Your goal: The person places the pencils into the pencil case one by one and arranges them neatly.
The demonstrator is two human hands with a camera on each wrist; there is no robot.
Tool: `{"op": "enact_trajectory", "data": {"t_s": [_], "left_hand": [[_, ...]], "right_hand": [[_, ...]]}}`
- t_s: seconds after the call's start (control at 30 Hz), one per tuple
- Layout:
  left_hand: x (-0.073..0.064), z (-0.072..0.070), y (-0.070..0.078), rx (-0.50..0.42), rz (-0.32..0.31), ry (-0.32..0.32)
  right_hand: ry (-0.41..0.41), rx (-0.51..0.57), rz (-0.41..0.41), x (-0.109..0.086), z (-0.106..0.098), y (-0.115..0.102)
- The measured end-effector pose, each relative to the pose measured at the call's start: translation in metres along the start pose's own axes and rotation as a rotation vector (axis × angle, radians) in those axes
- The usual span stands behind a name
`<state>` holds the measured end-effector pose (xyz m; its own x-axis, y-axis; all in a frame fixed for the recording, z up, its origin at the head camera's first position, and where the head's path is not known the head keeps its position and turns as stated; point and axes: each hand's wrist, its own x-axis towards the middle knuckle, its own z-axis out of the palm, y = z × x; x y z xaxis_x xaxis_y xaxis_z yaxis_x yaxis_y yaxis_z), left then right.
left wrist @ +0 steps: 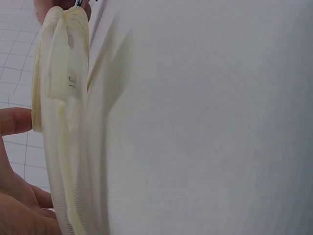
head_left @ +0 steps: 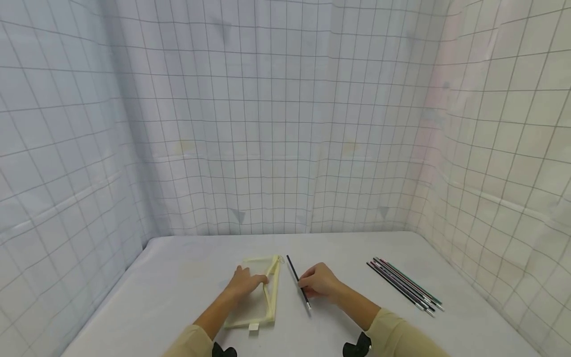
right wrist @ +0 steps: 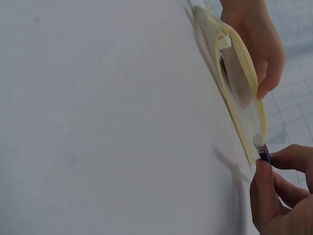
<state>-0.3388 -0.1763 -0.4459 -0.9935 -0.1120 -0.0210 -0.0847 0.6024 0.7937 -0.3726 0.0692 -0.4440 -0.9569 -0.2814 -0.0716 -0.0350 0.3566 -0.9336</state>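
A translucent mesh zip pouch (head_left: 250,311) with pale yellow edging lies on the white table. My left hand (head_left: 244,282) is over it and grips the upper layer near the zip side, holding the mouth apart. In the right wrist view the pouch's opening (right wrist: 239,83) gapes between its yellow edges. Between thumb and fingertips my right hand (head_left: 320,281) pinches a dark pencil (head_left: 292,267) just right of the pouch. The pencil's white eraser end (right wrist: 259,140) points toward me, its other end toward the back of the table.
To the right lies a bundle of several pencils (head_left: 403,283), slanting, with their eraser ends nearer me. A small white tag (head_left: 254,327) sits at the pouch's near edge. White grid-patterned curtains (head_left: 285,148) stand around the back and sides of the table (head_left: 187,263).
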Motion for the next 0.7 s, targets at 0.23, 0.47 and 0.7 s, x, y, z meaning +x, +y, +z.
{"op": "enact_trajectory", "data": {"t_s": [0.23,0.47,0.7], "left_hand": [[-0.001,0.001,0.0,-0.008,-0.022,-0.002],[0.0,0.0,0.002,0.013,-0.017,0.015],[0.002,0.0,0.001,0.013,-0.009,-0.005]], "right_hand": [[-0.003,0.006,0.015,-0.002,0.023,-0.002],[0.003,0.013,0.035,0.004,0.04,-0.013],[-0.011,0.047,0.072,0.012,0.053,-0.024]]}}
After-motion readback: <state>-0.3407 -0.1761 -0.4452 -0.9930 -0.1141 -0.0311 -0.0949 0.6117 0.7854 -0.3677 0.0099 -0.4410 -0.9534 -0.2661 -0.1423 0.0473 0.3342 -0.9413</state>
